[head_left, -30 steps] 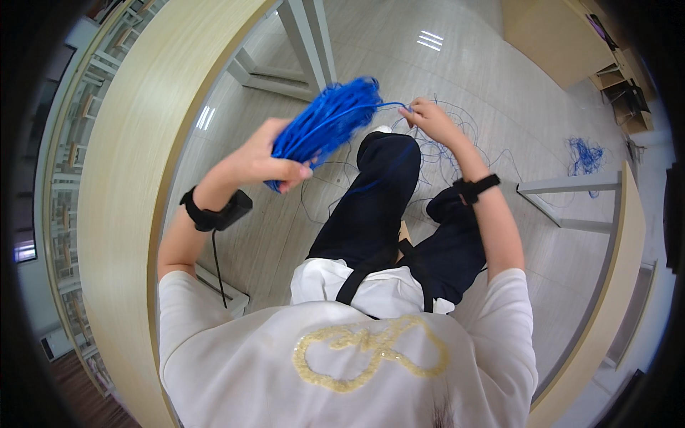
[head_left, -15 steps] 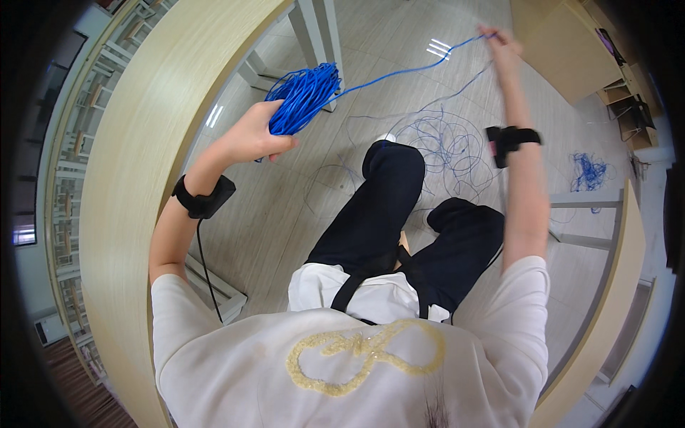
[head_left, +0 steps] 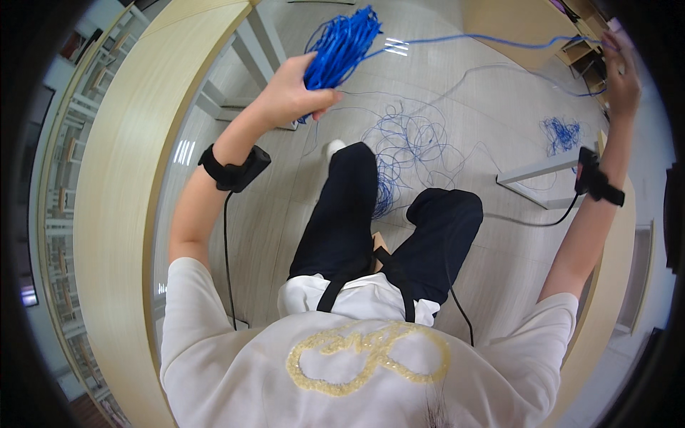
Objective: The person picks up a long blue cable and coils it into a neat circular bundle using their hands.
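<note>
A thick hank of blue cable (head_left: pixel 347 44) is gripped in my left hand (head_left: pixel 292 96), raised at the upper middle, with the thumb across its lower end. One length of cable (head_left: pixel 467 37) runs from the hank far over to the right. It ends up between the fingers of my raised right hand (head_left: pixel 621 82), close to the picture's right rim. From that hand a second strand (head_left: pixel 524 68) sags back toward the floor. Loose loops of thin blue cable (head_left: pixel 410 139) lie spread on the floor beyond my knees, with a denser coil (head_left: pixel 385 196) between my legs.
A long pale wooden desk (head_left: pixel 118 214) curves along my left, with grey metal legs. To my right are another desk edge (head_left: pixel 606 264) and its metal leg (head_left: pixel 546 167). A separate blue tangle (head_left: pixel 561 135) lies behind that leg. A wooden cabinet (head_left: pixel 510 32) stands at the far right.
My right hand has swung outward to the right, drawing out a longer stretch of cable. My left hand has moved up and right with the hank.
</note>
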`<state>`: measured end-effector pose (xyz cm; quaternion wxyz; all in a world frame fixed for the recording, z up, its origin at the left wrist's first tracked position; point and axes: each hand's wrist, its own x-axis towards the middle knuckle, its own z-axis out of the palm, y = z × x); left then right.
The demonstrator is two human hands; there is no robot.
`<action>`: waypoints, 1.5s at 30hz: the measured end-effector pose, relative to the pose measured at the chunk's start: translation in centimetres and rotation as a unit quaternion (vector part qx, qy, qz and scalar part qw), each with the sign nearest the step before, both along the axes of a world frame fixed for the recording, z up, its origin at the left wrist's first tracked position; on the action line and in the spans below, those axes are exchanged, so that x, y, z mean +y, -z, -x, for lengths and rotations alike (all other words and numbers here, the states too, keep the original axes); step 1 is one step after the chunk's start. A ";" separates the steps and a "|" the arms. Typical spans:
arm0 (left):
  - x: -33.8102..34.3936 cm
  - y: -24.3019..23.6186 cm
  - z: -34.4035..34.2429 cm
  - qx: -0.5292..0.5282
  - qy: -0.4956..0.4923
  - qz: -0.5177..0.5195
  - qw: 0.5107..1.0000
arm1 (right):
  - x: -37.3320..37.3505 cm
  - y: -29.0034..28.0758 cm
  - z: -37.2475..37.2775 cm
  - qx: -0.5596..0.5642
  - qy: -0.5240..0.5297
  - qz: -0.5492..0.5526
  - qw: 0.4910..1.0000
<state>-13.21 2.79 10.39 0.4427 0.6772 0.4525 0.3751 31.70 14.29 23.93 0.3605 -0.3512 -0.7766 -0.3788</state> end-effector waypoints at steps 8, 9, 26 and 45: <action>-2.5 1.4 -3.6 -0.125 0.189 0.174 0.958 | -3.6 11.8 -2.7 0.206 -0.076 0.359 0.907; -3.1 1.7 -3.8 -0.121 0.208 0.204 0.949 | -3.9 12.8 -2.5 0.240 -0.094 0.468 0.846; -9.2 2.9 -4.7 -0.283 0.195 0.128 0.930 | -8.1 30.5 9.9 0.473 -0.181 0.610 0.609; -9.8 4.2 -4.8 -0.491 0.193 0.120 0.841 | -9.4 30.7 15.9 0.524 -0.170 0.581 0.599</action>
